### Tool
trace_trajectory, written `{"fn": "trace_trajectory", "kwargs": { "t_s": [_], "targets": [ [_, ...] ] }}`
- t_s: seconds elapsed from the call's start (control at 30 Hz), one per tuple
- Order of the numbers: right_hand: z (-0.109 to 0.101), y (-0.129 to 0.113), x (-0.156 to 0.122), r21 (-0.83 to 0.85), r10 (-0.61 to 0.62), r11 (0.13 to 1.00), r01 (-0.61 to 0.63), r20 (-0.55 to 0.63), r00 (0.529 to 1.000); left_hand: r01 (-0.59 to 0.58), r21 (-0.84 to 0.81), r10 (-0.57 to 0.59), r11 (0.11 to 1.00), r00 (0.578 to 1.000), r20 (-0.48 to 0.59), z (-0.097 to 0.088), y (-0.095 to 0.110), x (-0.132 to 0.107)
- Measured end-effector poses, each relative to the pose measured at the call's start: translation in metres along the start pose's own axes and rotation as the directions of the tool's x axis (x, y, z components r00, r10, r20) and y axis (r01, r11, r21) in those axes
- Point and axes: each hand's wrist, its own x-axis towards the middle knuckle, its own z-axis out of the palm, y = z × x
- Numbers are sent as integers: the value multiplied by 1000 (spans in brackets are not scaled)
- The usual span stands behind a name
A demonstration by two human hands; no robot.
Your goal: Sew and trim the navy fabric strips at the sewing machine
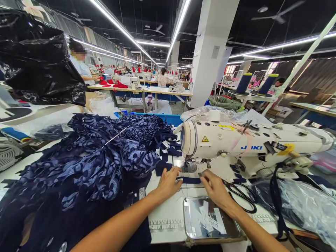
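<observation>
"So, how far along are we?"

"Our navy strip (191, 180) lies between our hands, just near of the needle plate (193, 168), so we judge it not yet fed in; what's finished in the garment pile (91, 157) at left we can't tell."

"And our fingers?"

"Our right hand (215, 187) pinches the strip's right end; our left hand (169, 180) is at the left end, its grip unclear."

"Our count?"

"One sewing machine (231, 141), one pair of scissors (243, 197), two thread cones (243, 84); heaped garments defeat us."
</observation>
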Motion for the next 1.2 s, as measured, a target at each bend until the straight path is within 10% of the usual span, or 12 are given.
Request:
{"fn": "trace_trajectory", "kwargs": {
  "t_s": [0.23, 0.67, 1.2],
  "targets": [
    [10, -16, -2, 218, -99, 974, 62, 163, 982, -87, 45, 90, 995, 994, -64, -1, -10, 0],
    [5, -27, 4, 386, -57, 923, -10, 164, 985, 26, -137, -6, 990, 990, 140, -8, -12, -3],
    [17, -23, 7, 297, -103, 953, 56, 144, 984, -78, 5, 78, 997, 996, 48, -3, -12, -7]
  ]
}}
